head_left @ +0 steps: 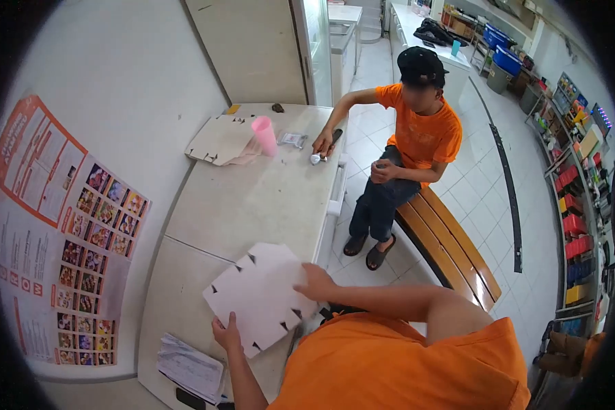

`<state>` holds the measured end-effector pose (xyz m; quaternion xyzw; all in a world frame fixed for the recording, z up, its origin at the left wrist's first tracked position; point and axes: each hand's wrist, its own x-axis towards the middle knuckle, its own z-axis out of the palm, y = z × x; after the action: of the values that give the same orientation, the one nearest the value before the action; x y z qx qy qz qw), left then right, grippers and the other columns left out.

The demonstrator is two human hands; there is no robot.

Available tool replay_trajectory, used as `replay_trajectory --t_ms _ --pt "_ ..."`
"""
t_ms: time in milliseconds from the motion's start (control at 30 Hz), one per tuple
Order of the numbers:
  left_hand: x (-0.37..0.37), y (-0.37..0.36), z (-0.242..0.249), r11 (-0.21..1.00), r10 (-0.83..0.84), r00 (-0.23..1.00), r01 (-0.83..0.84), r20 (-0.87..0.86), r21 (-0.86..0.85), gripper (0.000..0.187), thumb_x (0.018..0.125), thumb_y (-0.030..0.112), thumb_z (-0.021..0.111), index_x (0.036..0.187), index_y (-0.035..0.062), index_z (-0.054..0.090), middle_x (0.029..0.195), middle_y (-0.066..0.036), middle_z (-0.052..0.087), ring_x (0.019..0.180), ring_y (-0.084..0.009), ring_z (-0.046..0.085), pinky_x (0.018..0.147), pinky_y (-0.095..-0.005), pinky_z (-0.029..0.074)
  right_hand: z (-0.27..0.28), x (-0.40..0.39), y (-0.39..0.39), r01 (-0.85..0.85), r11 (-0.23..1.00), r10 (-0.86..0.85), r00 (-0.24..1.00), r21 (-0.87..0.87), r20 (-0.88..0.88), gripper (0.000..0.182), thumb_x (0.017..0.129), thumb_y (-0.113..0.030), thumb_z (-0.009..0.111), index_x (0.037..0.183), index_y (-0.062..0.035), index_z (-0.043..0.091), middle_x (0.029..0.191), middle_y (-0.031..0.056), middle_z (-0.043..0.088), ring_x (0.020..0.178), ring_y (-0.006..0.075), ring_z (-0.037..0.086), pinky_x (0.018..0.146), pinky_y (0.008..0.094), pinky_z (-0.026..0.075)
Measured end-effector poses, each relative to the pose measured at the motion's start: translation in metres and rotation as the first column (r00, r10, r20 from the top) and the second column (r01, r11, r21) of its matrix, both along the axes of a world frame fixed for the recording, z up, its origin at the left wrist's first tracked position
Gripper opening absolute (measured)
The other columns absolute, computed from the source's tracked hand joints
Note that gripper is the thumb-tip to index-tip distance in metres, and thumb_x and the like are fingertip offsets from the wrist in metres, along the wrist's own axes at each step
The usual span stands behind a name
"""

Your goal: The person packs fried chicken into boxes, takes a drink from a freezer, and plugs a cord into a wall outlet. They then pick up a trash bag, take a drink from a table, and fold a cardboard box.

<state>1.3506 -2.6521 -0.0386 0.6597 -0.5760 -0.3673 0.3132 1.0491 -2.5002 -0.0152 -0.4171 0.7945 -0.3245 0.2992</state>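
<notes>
A white flat cardboard box blank [256, 290] with dark notches along its edges is over the near part of the table. My left hand [227, 333] grips its lower left edge, with the thumb on top. At the right edge, my right hand [316, 281] is closed against the same blank, its fingers slightly blurred. Below my left hand lie a stack of papers [190, 367] and a dark phone-like object [190, 398].
Across the white table [253, 201], a co-worker [424, 133] sits on a wooden bench [447, 246], one hand on a dark-handled tool [336, 135]. A pink cup [264, 135], a small packet [293, 140] and more flat cardboard [219, 140] are at the far end. A wall borders the left.
</notes>
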Motion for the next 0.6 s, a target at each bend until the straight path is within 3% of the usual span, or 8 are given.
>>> replay_trajectory --t_ms 100,267,367,433,500,533,567,600 --pt "-0.013 -0.012 -0.008 0.995 -0.097 0.995 0.097 -0.034 0.008 0.069 0.08 0.023 0.085 0.132 -0.0092 0.052 0.129 -0.022 0.062 0.118 -0.0297 0.061 0.103 -0.038 0.046 -0.001 -0.031 0.037 0.051 0.962 -0.166 0.889 0.268 0.428 0.072 0.088 -0.041 0.072 0.136 0.0058 0.046 0.129 0.0276 0.06 0.123 0.0387 0.057 0.102 0.0435 0.046" --pt "-0.055 -0.021 -0.011 0.956 -0.269 0.955 0.281 0.127 -0.089 0.075 0.078 0.024 0.086 0.135 -0.0087 0.049 0.134 -0.025 0.058 0.125 -0.0336 0.056 0.108 -0.0409 0.042 -0.07 -0.069 0.035 -0.195 0.92 -0.004 0.863 0.34 0.505 0.079 0.087 -0.035 0.073 0.143 0.0072 0.035 0.123 0.0247 0.062 0.117 0.038 0.059 0.1 0.0387 0.048" --pt "-0.076 -0.029 0.0 0.946 -0.31 0.943 0.319 0.121 -0.054 0.079 0.077 0.024 0.087 0.138 -0.0073 0.047 0.134 -0.025 0.058 0.127 -0.0348 0.055 0.109 -0.0414 0.041 -0.09 -0.068 0.052 -0.079 0.982 -0.082 0.641 0.172 0.763 0.074 0.089 -0.025 0.072 0.144 0.0053 0.034 0.126 0.0211 0.061 0.116 0.034 0.059 0.1 0.0377 0.047" --pt "-0.082 -0.029 0.006 0.944 -0.324 0.934 0.33 0.152 -0.018 0.08 0.077 0.025 0.086 0.139 -0.0057 0.047 0.136 -0.025 0.055 0.129 -0.0353 0.053 0.111 -0.0421 0.039 -0.072 -0.083 0.059 -0.024 0.998 -0.048 0.215 0.054 0.975 0.066 0.091 -0.014 0.069 0.146 0.0026 0.035 0.131 0.0167 0.059 0.117 0.0286 0.057 0.102 0.038 0.046" --pt "-0.093 -0.026 0.021 0.941 -0.333 0.923 0.337 0.193 0.014 0.08 0.077 0.026 0.086 0.14 -0.0041 0.046 0.139 -0.024 0.053 0.131 -0.0358 0.05 0.112 -0.0428 0.038 -0.066 -0.094 0.062 -0.048 0.999 0.017 0.241 -0.005 0.97 0.064 0.093 -0.01 0.067 0.147 0.0015 0.035 0.131 0.0155 0.06 0.118 0.0271 0.057 0.102 0.0387 0.045" --pt "-0.103 -0.017 0.026 0.908 -0.345 0.858 0.408 0.38 -0.097 0.08 0.077 0.027 0.086 0.14 -0.0025 0.046 0.142 -0.024 0.049 0.134 -0.0375 0.045 0.113 -0.045 0.036 -0.064 -0.094 0.062 -0.07 0.995 0.087 0.284 -0.07 0.955 0.062 0.094 -0.006 0.065 0.148 0.0004 0.035 0.13 0.0143 0.06 0.118 0.0257 0.057 0.102 0.0394 0.045" --pt "-0.117 -0.007 0.035 0.849 -0.327 0.765 0.495 0.555 -0.183 0.079 0.077 0.027 0.085 0.14 -0.0009 0.047 0.145 -0.024 0.045 0.137 -0.0392 0.04 0.114 -0.0471 0.033 -0.058 -0.093 0.06 -0.043 0.995 0.102 0.22 -0.095 0.97 0.062 0.095 -0.008 0.065 0.148 0.0004 0.035 0.129 0.0134 0.06 0.119 0.0254 0.057 0.104 0.039 0.044" --pt "-0.137 -0.002 0.045 0.736 -0.435 0.719 0.63 0.542 -0.246 0.077 0.078 0.029 0.084 0.14 0.001 0.048 0.148 -0.023 0.042 0.139 -0.041 0.036 0.114 -0.0498 0.031 -0.05 -0.094 0.058 -0.013 0.993 0.117 0.16 -0.116 0.98 0.062 0.096 -0.01 0.065 0.149 0.0004 0.035 0.129 0.0126 0.061 0.119 0.0252 0.057 0.106 0.0385 0.043"
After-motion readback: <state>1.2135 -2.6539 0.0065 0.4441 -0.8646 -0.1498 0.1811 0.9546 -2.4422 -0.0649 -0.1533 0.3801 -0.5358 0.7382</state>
